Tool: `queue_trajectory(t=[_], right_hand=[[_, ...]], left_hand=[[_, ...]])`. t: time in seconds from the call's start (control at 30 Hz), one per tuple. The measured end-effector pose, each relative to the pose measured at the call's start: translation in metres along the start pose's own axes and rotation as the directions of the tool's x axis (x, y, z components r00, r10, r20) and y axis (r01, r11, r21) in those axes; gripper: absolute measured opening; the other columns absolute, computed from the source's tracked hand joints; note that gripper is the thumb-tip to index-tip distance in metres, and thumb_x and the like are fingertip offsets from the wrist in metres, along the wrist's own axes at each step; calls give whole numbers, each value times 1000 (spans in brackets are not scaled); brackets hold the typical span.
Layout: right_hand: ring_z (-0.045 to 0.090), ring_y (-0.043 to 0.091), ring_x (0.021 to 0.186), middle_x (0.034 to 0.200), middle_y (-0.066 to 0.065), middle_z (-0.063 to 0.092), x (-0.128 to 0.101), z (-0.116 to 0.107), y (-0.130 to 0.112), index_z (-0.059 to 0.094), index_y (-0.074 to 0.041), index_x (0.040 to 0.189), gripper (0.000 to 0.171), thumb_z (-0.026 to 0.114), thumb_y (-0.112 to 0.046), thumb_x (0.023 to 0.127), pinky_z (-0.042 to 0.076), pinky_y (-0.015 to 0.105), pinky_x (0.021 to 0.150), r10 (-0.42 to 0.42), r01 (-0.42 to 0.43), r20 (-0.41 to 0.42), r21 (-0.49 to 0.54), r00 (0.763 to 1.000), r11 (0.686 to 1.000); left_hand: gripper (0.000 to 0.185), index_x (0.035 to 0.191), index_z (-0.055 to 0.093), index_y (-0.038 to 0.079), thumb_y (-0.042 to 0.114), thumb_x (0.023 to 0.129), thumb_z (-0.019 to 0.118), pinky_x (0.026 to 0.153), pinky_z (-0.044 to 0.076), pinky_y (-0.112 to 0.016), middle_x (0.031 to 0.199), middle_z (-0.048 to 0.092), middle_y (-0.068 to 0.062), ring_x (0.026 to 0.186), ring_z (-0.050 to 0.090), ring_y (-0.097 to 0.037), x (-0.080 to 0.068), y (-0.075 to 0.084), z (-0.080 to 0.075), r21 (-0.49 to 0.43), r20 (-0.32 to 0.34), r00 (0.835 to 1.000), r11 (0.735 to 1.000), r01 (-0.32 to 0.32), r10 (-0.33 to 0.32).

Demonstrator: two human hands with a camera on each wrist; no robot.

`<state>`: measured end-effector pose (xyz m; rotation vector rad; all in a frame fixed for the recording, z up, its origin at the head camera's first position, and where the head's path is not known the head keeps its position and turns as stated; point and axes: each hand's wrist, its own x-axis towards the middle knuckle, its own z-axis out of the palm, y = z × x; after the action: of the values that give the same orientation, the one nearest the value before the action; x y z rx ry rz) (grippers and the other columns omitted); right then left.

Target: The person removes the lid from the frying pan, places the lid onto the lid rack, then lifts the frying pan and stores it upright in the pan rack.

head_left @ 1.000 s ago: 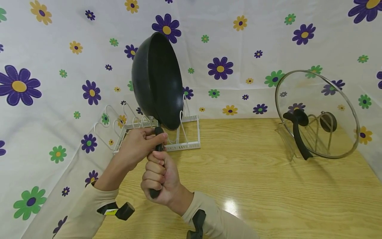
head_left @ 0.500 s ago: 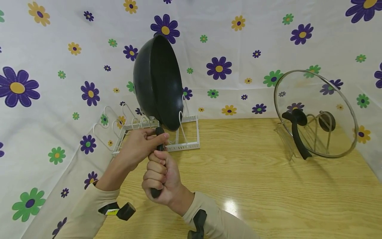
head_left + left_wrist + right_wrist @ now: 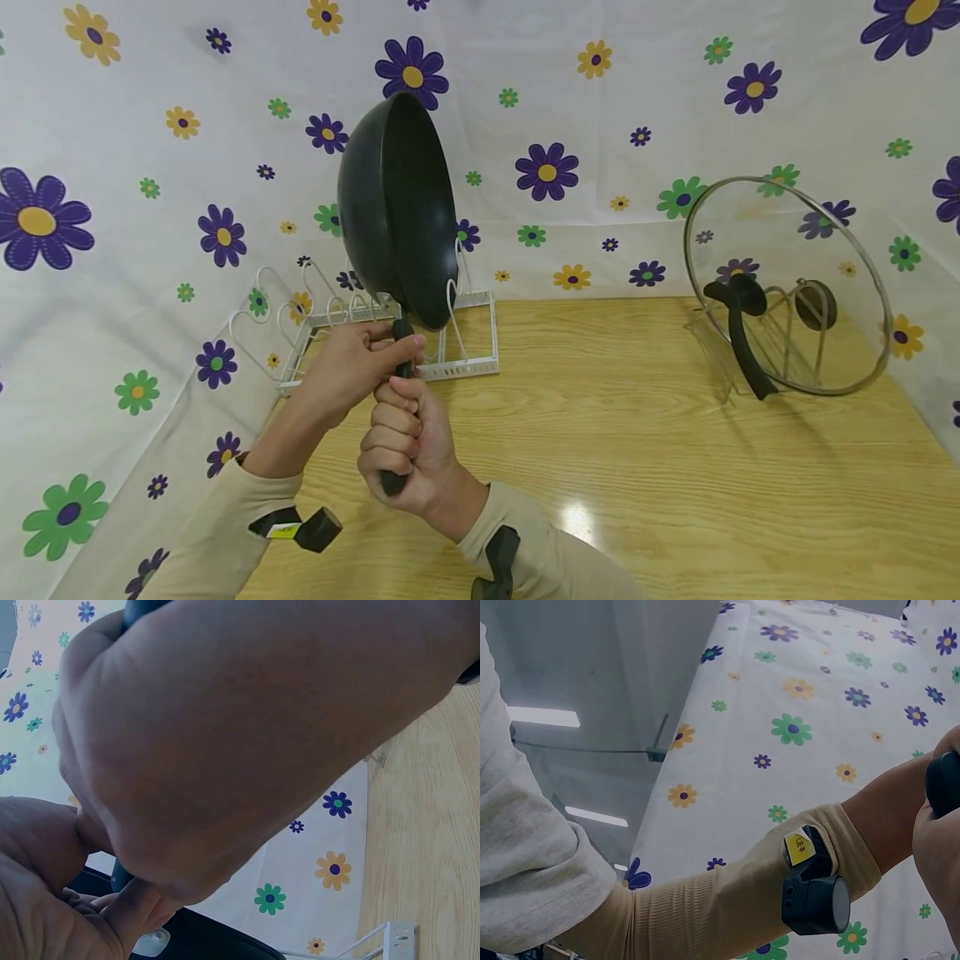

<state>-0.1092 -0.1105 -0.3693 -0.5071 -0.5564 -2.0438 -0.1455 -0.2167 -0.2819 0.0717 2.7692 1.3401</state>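
A dark wok stands on its side above and within the white wire rack, its hollow facing right and its handle pointing toward me. My right hand wraps its fingers round the lower part of the black handle. Higher up, close to the wok's body, the thumb and fingers of my left hand pinch the same handle. In the left wrist view the right hand fills much of the frame, and part of the wok shows below. The right wrist view shows the handle's end.
On the right of the wooden table, a glass lid with a black handle leans in a small wire stand. A flower-patterned cloth hangs behind and along the left side. White wire loops rise at the rack's left.
The wok has lowered slightly at its top, and both hands keep their hold on the handle. The whole scene shifts a little left as the head camera turns.
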Motion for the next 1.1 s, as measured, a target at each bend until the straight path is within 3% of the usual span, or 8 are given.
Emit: queue_trajectory(t=[0.33, 0.67, 1.1], right_hand=[[20, 3, 40, 51, -10, 26, -1, -1, -2, 33, -21, 67, 42, 52, -20, 104, 19, 14, 41, 2, -2, 14, 21, 1000, 1000], [19, 3, 40, 51, -10, 26, -1, -2, -4, 33, -21, 67, 42, 51, -21, 105, 20, 14, 41, 0, -1, 14, 31, 1000, 1000], [19, 2, 39, 51, -10, 27, -1, -2, -3, 34, -21, 66, 42, 50, -21, 105, 19, 14, 40, -18, 17, 15, 61, 1000, 998]], left_hand=[[35, 91, 75, 6, 40, 95, 71, 56, 50, -29, 73, 68, 0, 64, 60, -19, 3, 0, 2, 36, -13, 1000, 999, 5, -4], [34, 93, 74, 3, 37, 96, 71, 54, 47, -28, 72, 67, 1, 62, 58, -18, 5, -1, 4, -9, -1, 1000, 1000, 4, -4], [37, 92, 75, 6, 43, 94, 72, 51, 44, -27, 68, 62, 1, 60, 55, -17, 6, 0, 3, 41, 2, 1000, 999, 5, -5]])
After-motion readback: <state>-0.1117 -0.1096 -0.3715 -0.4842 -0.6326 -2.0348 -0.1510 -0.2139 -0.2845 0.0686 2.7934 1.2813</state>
